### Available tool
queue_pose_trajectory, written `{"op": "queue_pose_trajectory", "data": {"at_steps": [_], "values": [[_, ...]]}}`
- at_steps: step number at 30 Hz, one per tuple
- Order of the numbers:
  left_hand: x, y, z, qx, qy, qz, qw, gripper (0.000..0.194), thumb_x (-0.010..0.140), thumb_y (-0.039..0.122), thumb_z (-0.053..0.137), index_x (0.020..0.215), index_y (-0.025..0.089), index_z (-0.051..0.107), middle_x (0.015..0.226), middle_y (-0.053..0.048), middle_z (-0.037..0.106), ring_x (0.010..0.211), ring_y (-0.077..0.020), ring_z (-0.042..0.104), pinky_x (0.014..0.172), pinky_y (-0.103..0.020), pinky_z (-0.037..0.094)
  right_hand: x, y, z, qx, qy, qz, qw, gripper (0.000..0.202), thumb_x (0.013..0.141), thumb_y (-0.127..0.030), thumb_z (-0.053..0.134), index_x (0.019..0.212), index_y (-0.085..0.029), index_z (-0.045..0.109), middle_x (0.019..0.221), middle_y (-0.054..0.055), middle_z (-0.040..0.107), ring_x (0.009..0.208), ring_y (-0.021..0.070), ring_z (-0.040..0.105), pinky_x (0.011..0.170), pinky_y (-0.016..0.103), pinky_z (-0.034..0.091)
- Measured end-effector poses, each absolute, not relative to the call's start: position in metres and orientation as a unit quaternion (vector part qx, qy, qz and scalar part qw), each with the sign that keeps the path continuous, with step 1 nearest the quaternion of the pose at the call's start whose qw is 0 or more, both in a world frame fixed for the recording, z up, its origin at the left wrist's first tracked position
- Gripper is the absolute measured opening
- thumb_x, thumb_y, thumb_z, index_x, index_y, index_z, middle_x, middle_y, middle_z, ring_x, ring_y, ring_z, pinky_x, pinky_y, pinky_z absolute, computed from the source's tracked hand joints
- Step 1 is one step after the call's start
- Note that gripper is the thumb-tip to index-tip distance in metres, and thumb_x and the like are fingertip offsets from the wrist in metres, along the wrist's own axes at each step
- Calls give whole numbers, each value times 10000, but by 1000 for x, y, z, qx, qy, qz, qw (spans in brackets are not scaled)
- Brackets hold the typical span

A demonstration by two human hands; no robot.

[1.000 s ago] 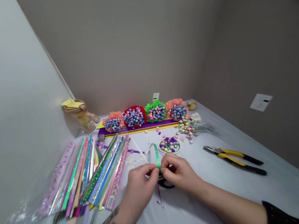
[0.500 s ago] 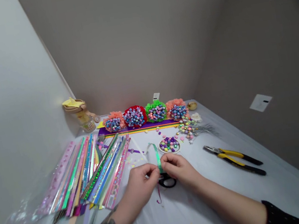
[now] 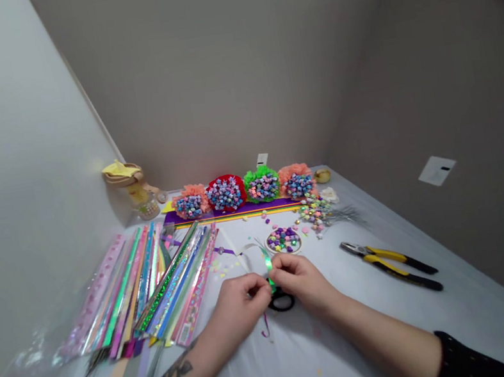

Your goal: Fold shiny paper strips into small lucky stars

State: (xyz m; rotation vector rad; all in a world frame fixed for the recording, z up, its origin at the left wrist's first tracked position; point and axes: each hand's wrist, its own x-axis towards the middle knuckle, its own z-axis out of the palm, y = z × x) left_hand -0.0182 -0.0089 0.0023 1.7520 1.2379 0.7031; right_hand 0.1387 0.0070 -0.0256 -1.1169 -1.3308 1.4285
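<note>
Between my hands is a shiny green paper strip point(image 3: 269, 265), its far end trailing up and to the left over the table. My left hand point(image 3: 246, 293) pinches its near end, the fingertips hiding that part. With thumb and forefinger closed, my right hand point(image 3: 297, 277) grips the strip just to the right. Scissors with black handles point(image 3: 282, 302) lie on the table below my fingers, their blades hidden. Just beyond my right hand is a round dish point(image 3: 285, 250) of small folded paper stars point(image 3: 284, 238). A thin purple curl of paper point(image 3: 265, 327) lies below my left hand.
Packs of coloured paper strips point(image 3: 172, 287) cover the left side. Pliers with yellow and black handles point(image 3: 399, 263) lie at the right. Several star bouquets point(image 3: 226, 193) line the back, with loose stars point(image 3: 315, 211) and wires point(image 3: 345, 216) nearby. A jar point(image 3: 145, 205) stands back left.
The view has shifted slightly. The green strip's standing part looks shorter and bends lower toward my right fingers; both hands keep their pinching pose.
</note>
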Motion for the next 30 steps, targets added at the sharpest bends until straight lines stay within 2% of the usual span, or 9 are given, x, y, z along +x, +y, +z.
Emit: {"op": "queue_pose_trajectory", "data": {"at_steps": [7, 11, 16, 23, 30], "values": [[-20, -7, 2, 700, 496, 279, 431, 149, 723, 178, 463, 600, 155, 544, 572, 30, 507, 590, -114, 466, 569, -205, 348, 139, 6, -25, -450, -526, 574, 438, 206, 716, -325, 593, 641, -162, 491, 517, -63, 394, 475, 67, 315, 448, 195, 251], [-19, -6, 3, 678, 514, 299, 433, 166, 741, 213, 458, 635, 155, 573, 600, 14, 553, 618, -134, 505, 594, -219, 378, 141, 7, -24, -433, -523, 596, 429, 224, 738, -364, 592, 688, -158, 521, 495, -72, 378, 433, 55, 286, 420, 187, 231], [-20, -6, 2, 667, 517, 326, 427, 176, 755, 234, 467, 653, 155, 586, 616, 9, 568, 632, -143, 523, 594, -224, 393, 138, 6, -20, -427, -544, 611, 384, 196, 679, -305, 625, 635, -159, 503, 522, -58, 410, 455, 54, 319, 417, 174, 238], [-21, -5, 2, 634, 521, 342, 458, 211, 785, 260, 466, 645, 151, 580, 619, 7, 581, 619, -136, 535, 577, -214, 405, 137, 6, -25, -448, -531, 602, 394, 115, 684, -252, 555, 635, -167, 494, 474, -70, 390, 420, 50, 294, 400, 171, 219], [-22, -6, 3, 670, 520, 358, 391, 174, 793, 233, 481, 720, 156, 620, 696, -9, 630, 682, -146, 573, 625, -221, 428, 138, 7, -27, -445, -528, 595, 411, 114, 674, -252, 550, 640, -174, 475, 477, -78, 374, 427, 56, 293, 414, 179, 221]]}}
